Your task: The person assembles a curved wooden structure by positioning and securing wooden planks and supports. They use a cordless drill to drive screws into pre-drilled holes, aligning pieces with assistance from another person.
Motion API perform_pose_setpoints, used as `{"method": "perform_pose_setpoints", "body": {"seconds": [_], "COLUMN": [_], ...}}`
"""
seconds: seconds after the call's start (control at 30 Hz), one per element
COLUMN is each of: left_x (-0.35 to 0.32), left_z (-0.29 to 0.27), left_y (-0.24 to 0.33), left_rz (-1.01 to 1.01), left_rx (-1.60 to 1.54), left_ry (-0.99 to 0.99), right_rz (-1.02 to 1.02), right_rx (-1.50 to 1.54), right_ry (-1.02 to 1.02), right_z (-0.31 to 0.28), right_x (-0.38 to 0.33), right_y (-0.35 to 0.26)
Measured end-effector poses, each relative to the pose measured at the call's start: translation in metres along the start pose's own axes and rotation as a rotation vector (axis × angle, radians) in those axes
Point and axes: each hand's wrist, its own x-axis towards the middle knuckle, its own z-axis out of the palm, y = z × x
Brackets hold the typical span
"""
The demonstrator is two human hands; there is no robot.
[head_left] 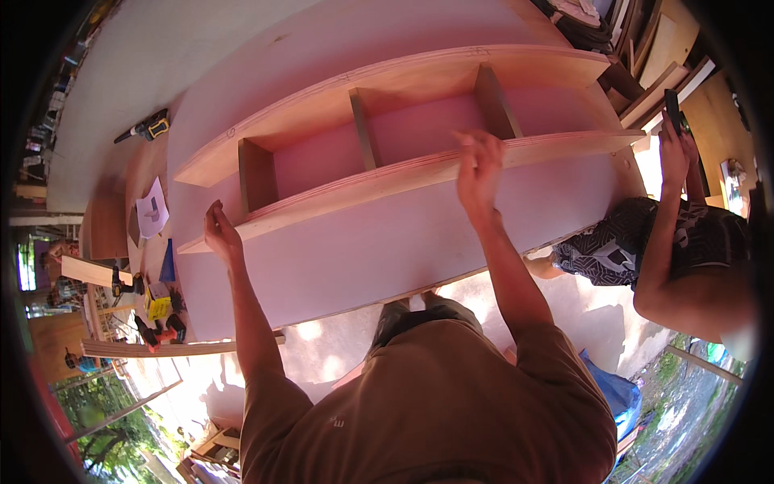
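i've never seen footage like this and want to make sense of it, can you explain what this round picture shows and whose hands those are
There is no machine: these are one person's bare hands, seen by a fisheye camera worn on their head. It looks down, and its lens bends straight edges.

On a wide, pale flat work surface lies a long, light wooden frame: two long boards with three short, darker wooden dividers between them. The left hand is by the near board's left end; the blurred right hand is over that board, further right. I can't tell whether either holds anything small. A yellow-and-black power drill lies at the far left.
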Motion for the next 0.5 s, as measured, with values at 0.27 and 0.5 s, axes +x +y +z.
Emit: {"method": "perform_pose_setpoints", "body": {"seconds": [0.27, 0.5], "left_x": [-0.098, -0.069], "left_z": [0.019, 0.046], "left_y": [0.053, 0.095], "left_rz": [-0.910, -1.124], "left_rx": [-0.697, -1.063], "left_ry": [-0.063, -0.273], "right_rz": [1.089, 1.166], "right_rx": [0.528, 0.539], "right_ry": [0.237, 0.152], "right_z": [-0.121, -0.098], "right_x": [0.018, 0.061], "right_y": [0.124, 0.188]}}
